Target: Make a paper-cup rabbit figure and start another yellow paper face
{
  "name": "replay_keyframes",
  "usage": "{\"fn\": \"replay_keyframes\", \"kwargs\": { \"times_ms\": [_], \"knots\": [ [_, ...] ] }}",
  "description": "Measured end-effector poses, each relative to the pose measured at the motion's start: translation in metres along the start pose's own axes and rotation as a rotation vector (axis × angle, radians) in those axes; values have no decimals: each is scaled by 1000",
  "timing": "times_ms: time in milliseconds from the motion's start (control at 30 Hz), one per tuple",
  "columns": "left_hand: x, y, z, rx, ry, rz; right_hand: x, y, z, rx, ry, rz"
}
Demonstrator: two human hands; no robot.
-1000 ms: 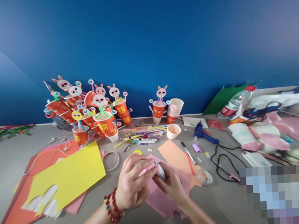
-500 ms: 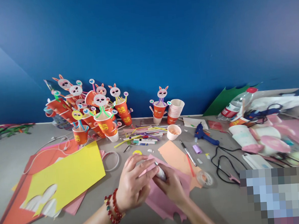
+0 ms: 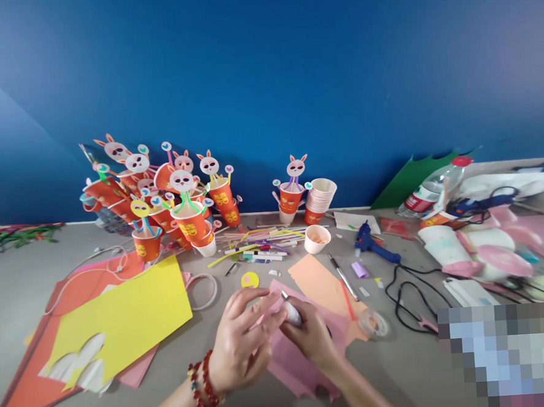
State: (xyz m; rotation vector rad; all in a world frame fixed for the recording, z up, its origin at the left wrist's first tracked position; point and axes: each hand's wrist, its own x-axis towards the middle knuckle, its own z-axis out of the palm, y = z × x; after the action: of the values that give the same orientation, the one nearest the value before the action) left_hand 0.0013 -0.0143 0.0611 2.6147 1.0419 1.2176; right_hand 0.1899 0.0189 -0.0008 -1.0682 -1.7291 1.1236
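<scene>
My left hand [image 3: 243, 334], with red bead bracelets at the wrist, has its fingers bent together over a pale pink bit of paper [image 3: 262, 318], mostly hidden by them. Close against it, my right hand [image 3: 310, 336] is closed round a small whitish tool [image 3: 292, 315] with a shiny metal tip; its kind is hard to make out. Beneath both hands lies a pink sheet [image 3: 286, 365] with cut, jagged edges. Just beyond my left fingers is a yellow paper disc [image 3: 249, 280] with a pink spot.
Rabbit-faced paper cups [image 3: 191, 224] crowd the back left. Markers [image 3: 262, 256], a white cup [image 3: 317, 239] and stacked cups [image 3: 320, 200] stand or lie ahead. To the right are a blue glue gun [image 3: 371, 245], its cord and clear tape [image 3: 374, 324]. Yellow card [image 3: 135, 310] lies left.
Both hands stay together in nearly the same pose. My left hand has shifted slightly down and left, showing more of the yellow disc. My right hand keeps its grip on the whitish tool.
</scene>
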Motion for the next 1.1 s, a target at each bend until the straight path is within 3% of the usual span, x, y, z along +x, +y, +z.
{"fn": "replay_keyframes", "kwargs": {
  "times_ms": [833,1100],
  "knots": [
    [7,-10,4,-43,26,-1,-1,1,-1,-50,13,18],
    [0,-2,4,-73,21,-11,-2,9,3,-25,6,4]
  ]
}}
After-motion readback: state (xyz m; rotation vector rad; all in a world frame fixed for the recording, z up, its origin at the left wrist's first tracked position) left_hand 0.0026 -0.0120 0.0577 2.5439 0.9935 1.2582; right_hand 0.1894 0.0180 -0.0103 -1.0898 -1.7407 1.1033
